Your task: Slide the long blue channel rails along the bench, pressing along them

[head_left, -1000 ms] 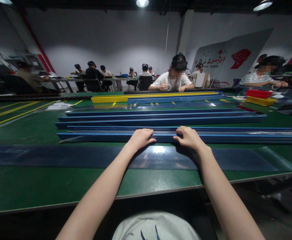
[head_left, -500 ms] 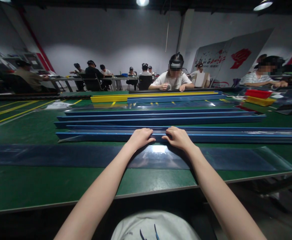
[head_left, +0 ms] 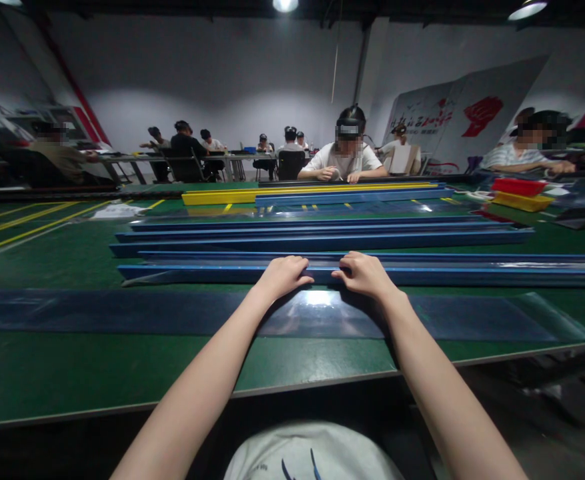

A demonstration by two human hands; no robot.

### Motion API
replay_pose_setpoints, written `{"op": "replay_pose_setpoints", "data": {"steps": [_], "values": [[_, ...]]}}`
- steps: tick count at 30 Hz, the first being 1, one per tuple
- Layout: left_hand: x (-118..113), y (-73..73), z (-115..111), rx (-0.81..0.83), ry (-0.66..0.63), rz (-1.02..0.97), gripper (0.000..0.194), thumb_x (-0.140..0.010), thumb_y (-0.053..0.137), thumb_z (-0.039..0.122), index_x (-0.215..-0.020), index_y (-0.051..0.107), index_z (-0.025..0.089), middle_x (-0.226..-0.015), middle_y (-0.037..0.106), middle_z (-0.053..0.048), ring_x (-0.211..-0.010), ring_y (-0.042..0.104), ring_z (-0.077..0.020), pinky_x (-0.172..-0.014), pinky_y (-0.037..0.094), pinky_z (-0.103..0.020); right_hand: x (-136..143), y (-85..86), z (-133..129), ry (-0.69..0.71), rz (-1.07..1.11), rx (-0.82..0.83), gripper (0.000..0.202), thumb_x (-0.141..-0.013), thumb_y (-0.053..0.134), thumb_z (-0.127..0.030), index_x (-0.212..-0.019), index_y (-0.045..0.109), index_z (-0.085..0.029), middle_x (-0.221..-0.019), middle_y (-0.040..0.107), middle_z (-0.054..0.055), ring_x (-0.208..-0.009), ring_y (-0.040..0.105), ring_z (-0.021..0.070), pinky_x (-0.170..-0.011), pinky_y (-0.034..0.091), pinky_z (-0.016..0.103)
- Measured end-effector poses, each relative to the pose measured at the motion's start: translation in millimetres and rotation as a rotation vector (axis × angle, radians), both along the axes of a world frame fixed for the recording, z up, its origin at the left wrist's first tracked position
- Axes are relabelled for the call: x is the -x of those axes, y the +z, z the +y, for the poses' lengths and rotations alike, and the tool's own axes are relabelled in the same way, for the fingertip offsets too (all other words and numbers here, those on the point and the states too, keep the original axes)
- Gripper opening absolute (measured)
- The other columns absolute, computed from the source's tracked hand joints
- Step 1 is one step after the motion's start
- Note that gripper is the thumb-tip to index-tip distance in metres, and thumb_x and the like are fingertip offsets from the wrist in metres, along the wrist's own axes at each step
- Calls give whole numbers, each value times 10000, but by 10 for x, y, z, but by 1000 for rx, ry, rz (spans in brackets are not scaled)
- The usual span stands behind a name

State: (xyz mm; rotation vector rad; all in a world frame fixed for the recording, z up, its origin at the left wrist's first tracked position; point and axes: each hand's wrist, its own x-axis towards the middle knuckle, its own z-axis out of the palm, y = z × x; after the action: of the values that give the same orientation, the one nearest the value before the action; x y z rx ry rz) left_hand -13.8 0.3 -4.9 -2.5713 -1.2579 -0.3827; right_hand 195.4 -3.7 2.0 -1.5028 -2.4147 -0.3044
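A long blue channel-shaped strip with raised edges lies crosswise on the green table. My left hand is closed over its near edge, fingers on top and thumb in front. To the right, my right hand grips the same edge in the same manner, a short gap from the left. Between my forearms and under my wrists runs a flat, clear plastic strip, glossy with a light reflection. Just beyond the held strip lie several more blue strips side by side.
Farther back are a yellow strip and another blue strip. A red tray and a yellow tray stand at the back right. Across the table sits a person; others work behind. The table's near edge is close to my body.
The held blue strip has slid slightly to the right, its left end along with it. My right hand has moved a little right, widening the gap; my left hand has shifted only slightly.
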Motion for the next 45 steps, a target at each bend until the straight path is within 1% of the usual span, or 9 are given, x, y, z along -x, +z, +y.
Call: {"op": "replay_pose_setpoints", "data": {"steps": [8, 16, 24, 30, 35, 40, 45], "values": [[11, 12, -6, -4, 14, 7, 259, -794, 527, 437, -859, 531, 187, -901, 637, -36, -853, 589, -182, -671, 416, -251, -91, 54, -26, -53, -44, 11, 305, -792, 451, -410, -708, 632, -180, -762, 630, 58, -754, 559, 165, -589, 302, 239], [0, 8, -15, 0, 38, 18, 270, -802, 510, 447, -864, 536, 185, -913, 632, -44, -862, 584, -187, -681, 421, -261, -77, 31, -30, 1, -18, 19, 304, -801, 432, -405, -728, 618, -176, -795, 628, 63, -793, 556, 170, -625, 316, 241], [1, -1, -14, 7, 38, 19, 275, -806, 499, 453, -860, 534, 186, -907, 626, -50, -865, 576, -191, -684, 415, -263, 30, -16, -25, 49, -4, 27, 325, -801, 436, -458, -796, 604, -181, -839, 626, 64, -799, 549, 171, -632, 314, 240], [-6, -13, 0, 0, 42, 33, 293, -805, 492, 468, -865, 534, 184, -901, 623, -49, -860, 571, -186, -682, 411, -261, 23, -39, 5, 45, 0, -18, 327, -802, 449, -447, -710, 600, -172, -783, 611, 71, -736, 535, 164, -578, 281, 244], [-6, -9, 1, -10, 38, 32, 292, -802, 499, 468, -855, 531, 182, -903, 624, -46, -865, 572, -186, -679, 408, -259, 17, -33, 15, 45, 6, -26, 323, -792, 459, -440, -694, 606, -169, -769, 609, 68, -731, 538, 163, -571, 279, 244], [-7, 2, -8, -15, 26, 19, 306, -796, 501, 476, -852, 528, 176, -897, 624, -49, -863, 571, -190, -679, 407, -263, -6, -11, 10, 14, 7, -3, 316, -784, 464, -430, -692, 616, -169, -781, 618, 75, -730, 544, 165, -570, 282, 245], [-8, 7, -21, -10, -5, -4, 278, -786, 533, 447, -849, 525, 177, -913, 606, -51, -885, 553, -189, -696, 406, -265, -74, 9, -9, -23, -1, -26, 303, -777, 472, -416, -664, 616, -174, -744, 620, 66, -712, 548, 162, -563, 282, 246]]}}
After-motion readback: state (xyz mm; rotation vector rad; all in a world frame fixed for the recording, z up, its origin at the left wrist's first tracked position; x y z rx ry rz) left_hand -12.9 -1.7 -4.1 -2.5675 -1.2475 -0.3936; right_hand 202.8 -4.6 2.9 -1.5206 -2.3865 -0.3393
